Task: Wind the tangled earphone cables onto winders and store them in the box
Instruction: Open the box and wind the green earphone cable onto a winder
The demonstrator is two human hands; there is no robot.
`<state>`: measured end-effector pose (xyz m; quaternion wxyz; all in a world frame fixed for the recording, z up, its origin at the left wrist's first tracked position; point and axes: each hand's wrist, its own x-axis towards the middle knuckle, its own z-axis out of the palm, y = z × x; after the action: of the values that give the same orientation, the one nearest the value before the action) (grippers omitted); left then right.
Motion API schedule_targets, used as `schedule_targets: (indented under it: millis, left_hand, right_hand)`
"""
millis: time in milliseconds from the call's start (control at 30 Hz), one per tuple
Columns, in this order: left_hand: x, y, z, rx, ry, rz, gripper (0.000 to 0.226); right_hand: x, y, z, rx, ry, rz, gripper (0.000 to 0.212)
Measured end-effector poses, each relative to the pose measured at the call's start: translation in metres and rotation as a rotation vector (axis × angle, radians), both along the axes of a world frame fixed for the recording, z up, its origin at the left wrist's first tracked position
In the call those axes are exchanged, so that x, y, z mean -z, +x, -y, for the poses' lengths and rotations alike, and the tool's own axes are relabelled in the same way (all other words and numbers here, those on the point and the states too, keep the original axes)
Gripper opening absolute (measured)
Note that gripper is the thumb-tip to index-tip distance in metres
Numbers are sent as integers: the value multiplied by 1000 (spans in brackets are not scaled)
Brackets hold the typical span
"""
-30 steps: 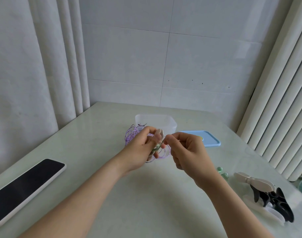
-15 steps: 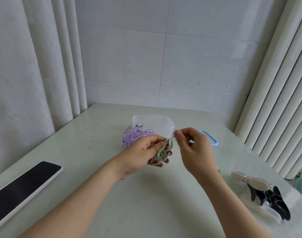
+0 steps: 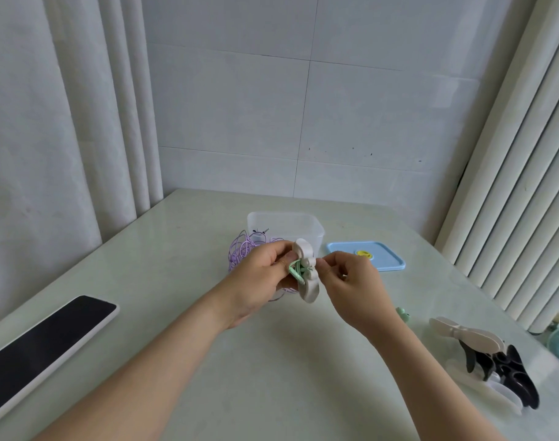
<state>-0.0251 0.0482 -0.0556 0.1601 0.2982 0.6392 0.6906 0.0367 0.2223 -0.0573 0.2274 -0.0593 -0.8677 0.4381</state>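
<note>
Grips the beige winder (image 3: 307, 275) in the curled fingers of the left hand (image 3: 256, 281), thumb pressed on the green cable (image 3: 295, 271) wrapped round its waist. Pinches at the winder's right edge with thumb and forefinger of the right hand (image 3: 351, 286), probably on the cable's end, too small to be sure. Holds it in the air over the table (image 3: 272, 393), long axis nearly upright, top tipped toward the clear box (image 3: 284, 226), bottom toward the camera. Behind the left hand, a purple cable tangle (image 3: 241, 253) just beside the box. Right of the box, a blue lid (image 3: 383, 262); farther right, spare winders (image 3: 488, 358) in a heap; far left, a phone (image 3: 39, 351).
</note>
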Motion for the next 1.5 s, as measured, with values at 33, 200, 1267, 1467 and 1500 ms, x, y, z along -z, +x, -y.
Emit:
schedule_targets:
  millis: [33, 200, 1267, 1467, 1500]
  left_hand:
    - [0, -1, 0, -18, 14, 30, 33]
    - [-2, -1, -2, -116, 40, 86, 35]
    - [0, 12, 0, -119, -427, -552, 23]
    - [-2, 12, -7, -192, -246, -409, 23]
    - [-1, 10, -7, -232, -199, -370, 24]
  right_hand:
    - [0, 1, 1, -18, 7, 17, 29]
    - [-4, 8, 7, -161, 39, 119, 32]
    - [-7, 1, -6, 198, 17, -228, 22]
    - [-3, -1, -9, 169, 84, -2, 24]
    - [-3, 1, -6, 94, 79, 79, 26]
